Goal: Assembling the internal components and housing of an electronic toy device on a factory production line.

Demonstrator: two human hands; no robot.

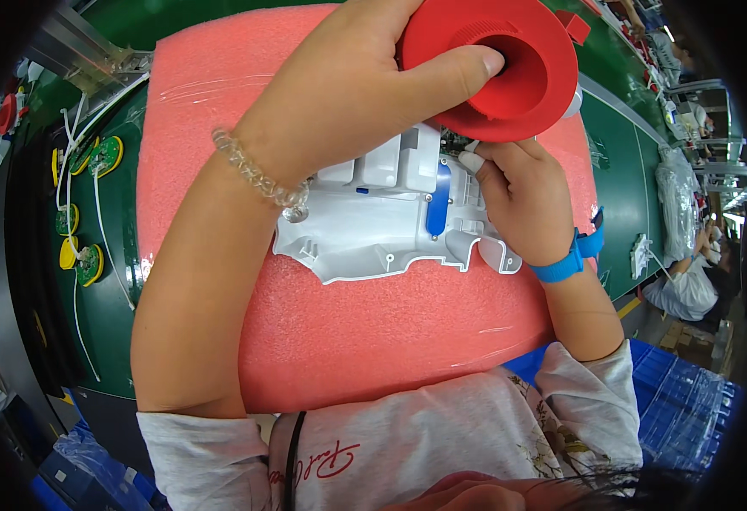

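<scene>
My left hand (365, 85) grips a red plastic funnel-shaped part (556, 72), its thumb over the rim into the round hollow. The part is held tilted above a white moulded plastic housing (348, 243), which has a blue strip (439, 204) along its middle. Just under the red rim, my right hand (528, 200) has thumb and fingers pinched together at the housing's far right side. White coverings show at its fingertips. What those fingers hold, if anything, is hidden by the red part and the fingers themselves.
The housing lies on a thick pink foam pad (348, 358) on a green bench (620, 162). At left are several round green circuit boards (90, 264) with yellow rims and white cables. A small white part (640, 255) and clear plastic bags (678, 200) lie at right.
</scene>
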